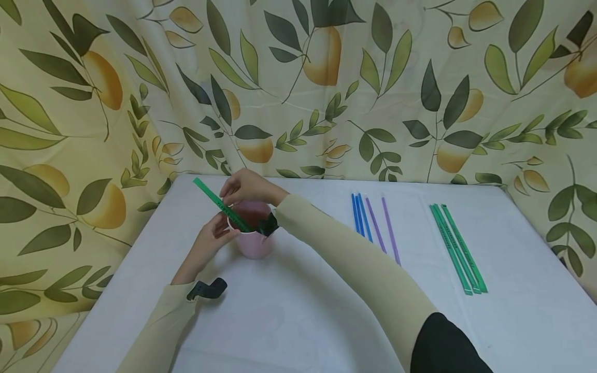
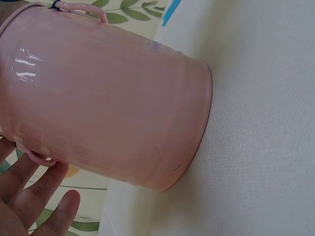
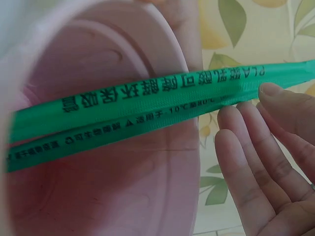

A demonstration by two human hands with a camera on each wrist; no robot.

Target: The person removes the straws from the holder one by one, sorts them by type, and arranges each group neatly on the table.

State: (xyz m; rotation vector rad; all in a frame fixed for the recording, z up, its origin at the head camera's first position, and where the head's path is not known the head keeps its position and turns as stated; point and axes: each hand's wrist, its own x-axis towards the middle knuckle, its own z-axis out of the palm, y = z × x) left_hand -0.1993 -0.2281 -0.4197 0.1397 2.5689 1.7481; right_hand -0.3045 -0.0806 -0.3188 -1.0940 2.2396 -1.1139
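Note:
A pink bucket (image 1: pixel 254 246) stands on the table at the left of the head view, with small loop handles on its sides. Green-wrapped straws (image 3: pixel 142 98), two printed strips side by side, slant out over its rim, their lower ends inside. My right hand (image 1: pixel 252 187) is above the bucket and pinches these straws near their upper part, thumb on the wrapper. At the bucket's left side, my left hand (image 1: pixel 210 241) holds the rim, its fingers (image 2: pixel 47 179) by a loop handle in the left wrist view.
Blue straws (image 1: pixel 360 215) and purple straws (image 1: pixel 391 228) lie on the white table (image 1: pixel 298 331), partly behind my right sleeve (image 1: pixel 345 254). Farther right lie several green-wrapped straws (image 1: pixel 459 251). A leaf-and-fruit patterned curtain (image 1: pixel 298 119) hangs behind the table.

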